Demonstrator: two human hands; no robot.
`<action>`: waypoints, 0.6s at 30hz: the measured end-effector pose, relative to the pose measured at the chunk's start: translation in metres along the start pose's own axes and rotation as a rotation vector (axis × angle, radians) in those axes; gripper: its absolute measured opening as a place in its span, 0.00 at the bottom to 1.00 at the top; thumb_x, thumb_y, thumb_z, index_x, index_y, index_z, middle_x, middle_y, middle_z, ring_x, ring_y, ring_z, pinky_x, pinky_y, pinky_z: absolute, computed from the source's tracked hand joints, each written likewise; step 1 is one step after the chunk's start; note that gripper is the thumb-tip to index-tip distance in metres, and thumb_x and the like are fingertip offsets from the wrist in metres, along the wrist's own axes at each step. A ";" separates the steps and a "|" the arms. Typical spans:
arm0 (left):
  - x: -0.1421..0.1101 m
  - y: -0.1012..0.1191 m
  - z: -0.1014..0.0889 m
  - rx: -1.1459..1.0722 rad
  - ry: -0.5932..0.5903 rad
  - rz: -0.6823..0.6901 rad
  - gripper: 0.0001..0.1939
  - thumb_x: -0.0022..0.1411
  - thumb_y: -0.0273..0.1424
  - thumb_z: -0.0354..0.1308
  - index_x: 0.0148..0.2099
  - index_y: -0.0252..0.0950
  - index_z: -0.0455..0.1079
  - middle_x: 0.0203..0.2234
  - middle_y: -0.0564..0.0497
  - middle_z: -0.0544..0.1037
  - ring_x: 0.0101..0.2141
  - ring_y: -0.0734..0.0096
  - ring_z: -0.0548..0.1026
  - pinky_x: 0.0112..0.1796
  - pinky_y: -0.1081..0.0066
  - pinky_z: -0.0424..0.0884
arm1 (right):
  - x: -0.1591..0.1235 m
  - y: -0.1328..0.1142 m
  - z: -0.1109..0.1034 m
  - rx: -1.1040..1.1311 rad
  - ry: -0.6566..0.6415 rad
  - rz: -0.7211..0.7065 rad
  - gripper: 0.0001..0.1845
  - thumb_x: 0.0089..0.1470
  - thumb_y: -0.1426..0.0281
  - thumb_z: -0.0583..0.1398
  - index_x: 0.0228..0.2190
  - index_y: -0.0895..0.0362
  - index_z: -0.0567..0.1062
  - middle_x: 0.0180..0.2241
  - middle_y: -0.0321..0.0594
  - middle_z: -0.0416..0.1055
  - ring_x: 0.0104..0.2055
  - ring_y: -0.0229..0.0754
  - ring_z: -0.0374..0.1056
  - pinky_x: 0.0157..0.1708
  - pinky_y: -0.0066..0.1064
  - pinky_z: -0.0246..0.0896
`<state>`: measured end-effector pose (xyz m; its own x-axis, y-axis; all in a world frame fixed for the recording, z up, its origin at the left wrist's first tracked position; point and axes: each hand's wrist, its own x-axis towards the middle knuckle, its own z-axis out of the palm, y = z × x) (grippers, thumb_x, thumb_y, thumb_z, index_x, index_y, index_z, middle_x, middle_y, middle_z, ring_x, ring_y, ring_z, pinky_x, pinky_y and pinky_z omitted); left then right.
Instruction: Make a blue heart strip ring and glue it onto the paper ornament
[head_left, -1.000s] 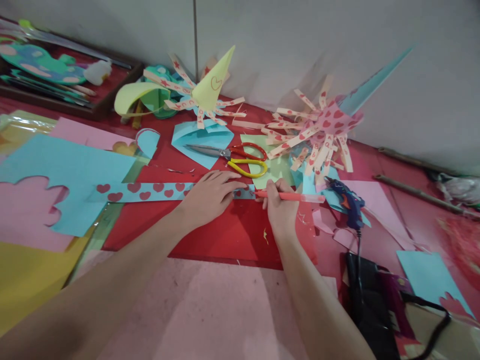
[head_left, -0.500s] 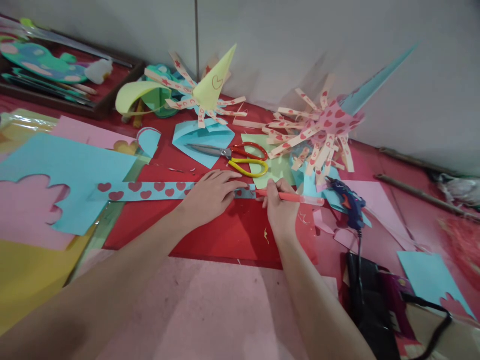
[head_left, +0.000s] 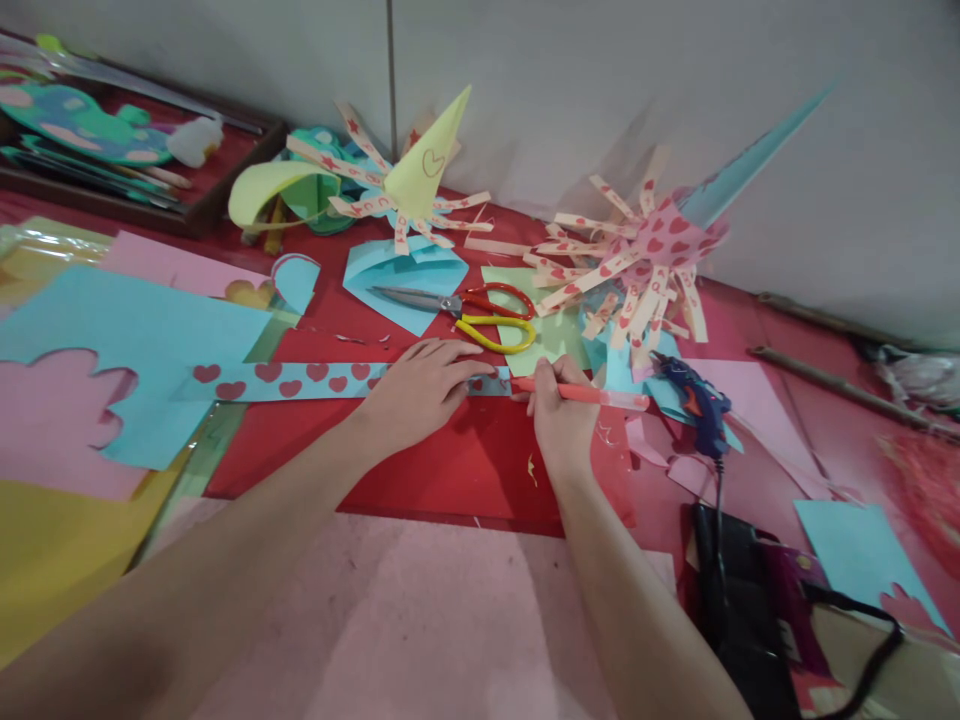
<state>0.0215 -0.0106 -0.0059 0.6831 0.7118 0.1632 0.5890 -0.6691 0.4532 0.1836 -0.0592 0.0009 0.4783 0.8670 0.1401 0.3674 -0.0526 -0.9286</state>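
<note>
Holding down a heart-covered blue strip (head_left: 307,385), long axis left to right over a red sheet (head_left: 450,470), under the left hand (head_left: 424,392), with fingers flat, loosely spread and gripping nothing. Clasping in the fingers of the right hand (head_left: 562,415), the nearer one to the strip's right end, a red pen (head_left: 592,395), and pointing leftward at that end.

The slim, light red plastic pen (head_left: 581,393) in the bare right hand (head_left: 564,430) slants a tiny bit more than a second ago: its back end is slightly lower in view. New red marks are too small to tell.
</note>
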 end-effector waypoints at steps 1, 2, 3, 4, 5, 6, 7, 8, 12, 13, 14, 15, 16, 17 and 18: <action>0.000 0.000 0.000 -0.001 -0.002 -0.001 0.19 0.62 0.25 0.45 0.53 0.42 0.67 0.50 0.50 0.69 0.53 0.65 0.64 0.55 0.59 0.59 | 0.000 0.000 0.000 0.003 0.001 0.002 0.18 0.53 0.67 0.53 0.16 0.53 0.53 0.12 0.26 0.54 0.14 0.32 0.61 0.19 0.24 0.61; 0.000 0.000 0.000 -0.002 -0.001 -0.001 0.19 0.62 0.25 0.45 0.53 0.42 0.67 0.50 0.50 0.69 0.53 0.65 0.64 0.55 0.59 0.59 | 0.000 0.000 0.000 0.014 0.005 0.010 0.18 0.53 0.67 0.53 0.16 0.53 0.54 0.11 0.25 0.54 0.14 0.32 0.61 0.19 0.25 0.62; 0.000 0.000 0.000 -0.002 0.002 0.001 0.19 0.62 0.25 0.45 0.53 0.42 0.67 0.50 0.50 0.69 0.53 0.65 0.64 0.55 0.59 0.59 | 0.000 0.000 0.000 0.035 0.012 0.024 0.17 0.53 0.67 0.53 0.16 0.53 0.54 0.11 0.25 0.53 0.14 0.32 0.60 0.19 0.25 0.62; 0.000 0.000 0.001 -0.001 0.007 0.005 0.19 0.62 0.25 0.45 0.53 0.43 0.67 0.50 0.50 0.69 0.53 0.66 0.65 0.55 0.59 0.59 | 0.001 0.000 0.000 0.062 0.023 0.043 0.17 0.53 0.68 0.53 0.16 0.53 0.53 0.11 0.25 0.52 0.14 0.32 0.59 0.19 0.25 0.62; -0.001 -0.001 0.001 0.002 0.011 0.010 0.19 0.62 0.25 0.45 0.53 0.43 0.67 0.50 0.50 0.69 0.53 0.66 0.65 0.55 0.59 0.59 | 0.001 0.000 0.000 0.087 0.033 0.062 0.17 0.52 0.68 0.54 0.16 0.53 0.53 0.11 0.25 0.51 0.13 0.32 0.59 0.18 0.25 0.62; -0.001 -0.001 0.001 0.006 0.016 0.014 0.19 0.62 0.25 0.44 0.53 0.43 0.67 0.50 0.50 0.69 0.53 0.66 0.65 0.55 0.59 0.59 | 0.001 0.000 0.000 0.106 0.041 0.078 0.17 0.52 0.68 0.54 0.16 0.53 0.53 0.11 0.24 0.51 0.13 0.32 0.59 0.19 0.25 0.62; -0.001 -0.001 0.002 0.011 0.018 0.016 0.19 0.63 0.25 0.44 0.53 0.43 0.67 0.51 0.50 0.69 0.53 0.66 0.65 0.54 0.59 0.59 | 0.001 0.000 0.000 0.113 0.046 0.090 0.17 0.52 0.69 0.54 0.16 0.53 0.53 0.11 0.24 0.51 0.14 0.32 0.59 0.19 0.25 0.62; -0.001 -0.001 0.002 0.016 0.019 0.016 0.19 0.63 0.25 0.44 0.53 0.42 0.67 0.51 0.50 0.69 0.53 0.65 0.65 0.54 0.59 0.59 | 0.001 0.000 0.000 0.112 0.044 0.096 0.17 0.51 0.69 0.54 0.16 0.53 0.53 0.11 0.25 0.51 0.14 0.32 0.60 0.19 0.25 0.61; -0.001 0.000 0.001 0.020 0.012 0.008 0.19 0.63 0.25 0.44 0.53 0.42 0.67 0.50 0.50 0.69 0.53 0.65 0.65 0.54 0.59 0.60 | 0.001 -0.001 0.000 0.093 0.028 0.094 0.18 0.51 0.69 0.54 0.15 0.53 0.54 0.11 0.25 0.52 0.15 0.33 0.62 0.19 0.25 0.61; -0.001 0.000 0.001 0.017 0.010 0.008 0.19 0.63 0.25 0.44 0.52 0.42 0.67 0.50 0.50 0.69 0.53 0.65 0.65 0.54 0.60 0.60 | 0.001 -0.002 0.000 0.091 0.022 0.092 0.18 0.51 0.69 0.54 0.15 0.53 0.53 0.10 0.25 0.51 0.15 0.33 0.62 0.20 0.25 0.62; 0.000 0.000 0.000 0.013 0.008 0.007 0.19 0.62 0.25 0.44 0.52 0.42 0.67 0.50 0.50 0.69 0.53 0.66 0.65 0.54 0.60 0.60 | 0.001 -0.002 0.000 0.088 0.016 0.091 0.18 0.51 0.69 0.54 0.15 0.53 0.53 0.10 0.25 0.51 0.15 0.33 0.61 0.20 0.25 0.62; 0.000 0.000 0.000 0.010 0.007 0.006 0.19 0.62 0.25 0.44 0.52 0.42 0.67 0.50 0.51 0.69 0.53 0.66 0.65 0.54 0.60 0.60 | 0.001 -0.003 0.000 0.085 0.009 0.093 0.18 0.51 0.69 0.54 0.15 0.53 0.53 0.10 0.25 0.51 0.14 0.33 0.61 0.20 0.25 0.62; 0.000 0.000 0.000 0.008 0.007 0.004 0.19 0.62 0.24 0.44 0.52 0.43 0.67 0.50 0.51 0.69 0.52 0.66 0.65 0.54 0.60 0.60 | 0.000 -0.003 0.000 0.085 0.002 0.096 0.18 0.51 0.69 0.54 0.15 0.53 0.53 0.10 0.25 0.52 0.14 0.32 0.60 0.20 0.25 0.62; 0.000 0.000 0.000 0.007 0.008 0.001 0.20 0.62 0.24 0.44 0.52 0.43 0.67 0.50 0.51 0.69 0.52 0.66 0.65 0.54 0.60 0.60 | 0.000 -0.003 0.000 0.084 -0.002 0.099 0.18 0.51 0.69 0.54 0.15 0.53 0.53 0.10 0.25 0.52 0.14 0.32 0.60 0.19 0.25 0.62; 0.000 0.000 0.000 0.007 0.009 0.000 0.20 0.62 0.24 0.44 0.52 0.43 0.67 0.50 0.51 0.69 0.52 0.66 0.65 0.54 0.60 0.60 | 0.000 -0.003 0.000 0.082 -0.005 0.100 0.18 0.51 0.68 0.54 0.16 0.53 0.53 0.10 0.25 0.52 0.14 0.32 0.60 0.20 0.25 0.62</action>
<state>0.0220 -0.0108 -0.0061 0.6792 0.7136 0.1715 0.5918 -0.6708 0.4470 0.1829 -0.0589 0.0038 0.5051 0.8619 0.0439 0.2511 -0.0981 -0.9630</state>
